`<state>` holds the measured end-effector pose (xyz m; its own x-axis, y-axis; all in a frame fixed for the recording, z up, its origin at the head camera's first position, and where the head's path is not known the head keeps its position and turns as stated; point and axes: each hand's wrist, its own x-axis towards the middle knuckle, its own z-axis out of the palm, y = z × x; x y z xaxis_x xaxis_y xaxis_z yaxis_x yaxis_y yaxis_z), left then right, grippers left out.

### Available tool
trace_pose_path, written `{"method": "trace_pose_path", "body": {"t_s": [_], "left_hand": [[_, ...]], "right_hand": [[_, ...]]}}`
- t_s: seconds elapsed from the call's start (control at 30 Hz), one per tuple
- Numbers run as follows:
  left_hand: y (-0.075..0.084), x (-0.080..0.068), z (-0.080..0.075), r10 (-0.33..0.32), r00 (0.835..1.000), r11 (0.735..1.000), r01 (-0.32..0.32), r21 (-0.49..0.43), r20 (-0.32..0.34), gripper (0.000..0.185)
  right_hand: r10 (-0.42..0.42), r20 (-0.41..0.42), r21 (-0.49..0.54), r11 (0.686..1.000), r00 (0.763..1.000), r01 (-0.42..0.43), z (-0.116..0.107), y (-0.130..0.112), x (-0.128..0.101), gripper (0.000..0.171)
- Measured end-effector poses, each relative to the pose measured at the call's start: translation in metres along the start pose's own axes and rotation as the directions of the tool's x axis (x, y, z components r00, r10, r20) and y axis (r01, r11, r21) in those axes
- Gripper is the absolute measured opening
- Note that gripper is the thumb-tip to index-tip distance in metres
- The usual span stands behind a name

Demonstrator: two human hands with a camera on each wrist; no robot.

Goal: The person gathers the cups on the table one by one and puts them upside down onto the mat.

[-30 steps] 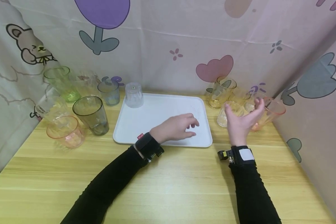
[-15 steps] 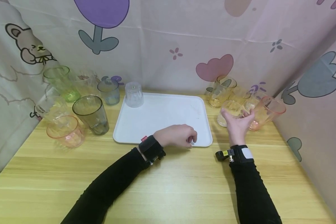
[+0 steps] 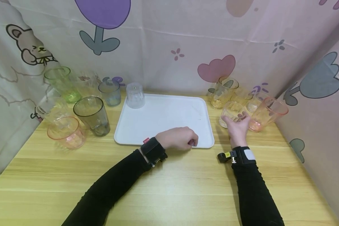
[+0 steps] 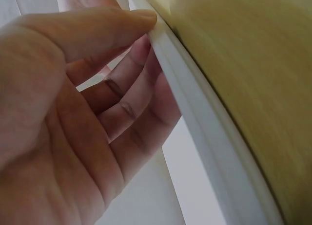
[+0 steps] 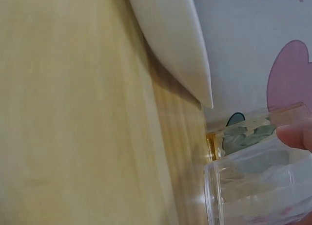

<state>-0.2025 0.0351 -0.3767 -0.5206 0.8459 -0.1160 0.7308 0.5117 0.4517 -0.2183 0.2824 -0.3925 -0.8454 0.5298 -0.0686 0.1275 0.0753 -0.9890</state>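
Fingers (image 3: 245,120) of the right hand (image 3: 238,130) curl along one side of a clear glass (image 3: 232,112), thumb along the other, so the hand looks closed on it; how firm the hold is cannot be told. That glass is just ahead of the right palm and slightly left of it, upright, its long axis vertical and its mouth up. The right hand is much the nearer; the left is well apart. The right forearm reaches almost straight forward, palm behind the glass, with a black strap at the wrist.

From the lower left, the other forearm slants inward. Its left hand (image 3: 177,138) pinches the near edge of a white tray (image 3: 166,114), thumb tip on the rim and fingers bent, as the left wrist view shows.

Beyond the held glass, to its right, stands a tall pink glass (image 3: 266,114); behind it is a tall amber glass (image 3: 223,95). On the tray's far left corner, a clear tumbler (image 3: 135,95) sits mouth down. More tinted glasses gather left of the tray, including a smoky one (image 3: 93,117). Farthest back hangs a patterned curtain (image 3: 161,34).
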Motion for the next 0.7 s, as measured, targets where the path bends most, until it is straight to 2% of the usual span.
{"method": "trace_pose_path", "body": {"t_s": [0.37,0.5,0.7], "left_hand": [[0.0001,-0.0018,0.0,-0.01,1.0,1.0,0.01,-0.004,-0.007,0.021],[0.0004,-0.0019,0.0,-0.013,1.0,1.0,0.013,-0.007,-0.007,0.022],[0.0022,-0.0051,-0.0024,-0.029,1.0,0.999,0.029,-0.024,-0.001,0.026]], "right_hand": [[0.042,0.037,-0.031,0.999,0.998,-0.041,-0.0035,-0.0001,0.0009,0.1],[0.027,0.024,-0.026,0.999,0.999,-0.026,-0.0036,-0.001,-0.0013,0.097],[-0.036,0.011,0.05,0.998,0.999,0.035,-0.0023,-0.0085,-0.0053,0.092]]}}
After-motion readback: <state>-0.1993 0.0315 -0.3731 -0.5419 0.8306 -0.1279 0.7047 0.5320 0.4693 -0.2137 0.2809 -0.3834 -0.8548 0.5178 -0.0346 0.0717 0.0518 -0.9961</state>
